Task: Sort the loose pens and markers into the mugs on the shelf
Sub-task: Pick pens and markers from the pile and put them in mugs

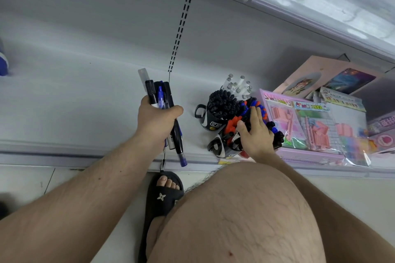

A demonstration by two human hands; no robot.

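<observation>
On the white shelf [85,92], your left hand [157,120] is clenched round a bundle of pens and markers [164,100]: black and blue barrels, one clear cap on top, blue tip below the fist. Right of that grip, a black mug [210,118] packed with black-capped pens; white markers [236,85] behind it. Your right hand [255,132] lies fingers straight on the red, blue and black caps of a second mug [222,147]. Mug labels unreadable. Pink toy box [307,130] just right; print too small to read.
</observation>
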